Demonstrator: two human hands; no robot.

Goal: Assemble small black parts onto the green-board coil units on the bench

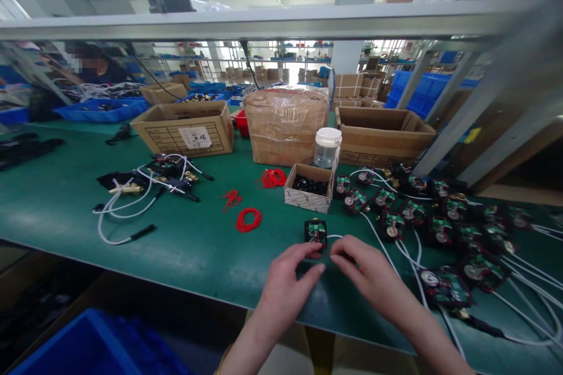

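In front of me on the green bench stands a small black housing [315,232] with a green circuit board and red wires, and a white cable leads off its right side. My left hand [288,278] touches its near edge with the fingertips, thumb held apart. Just to the right, my right hand [367,269] has thumb and index finger brought together near the cable. Whatever is between those fingertips is too small to make out. Several similar housings with circuit boards [393,225] lie to the right, white cables trailing from them.
Behind the housing is a small carton [308,202] of black parts, beside a clear jar [326,149]. Red wire coils [248,220] lie left of it. Larger cardboard boxes [288,129] line the back. Cabled assemblies [171,179] lie left. A metal shelf [264,28] crosses overhead; a person [99,67] sits beyond.
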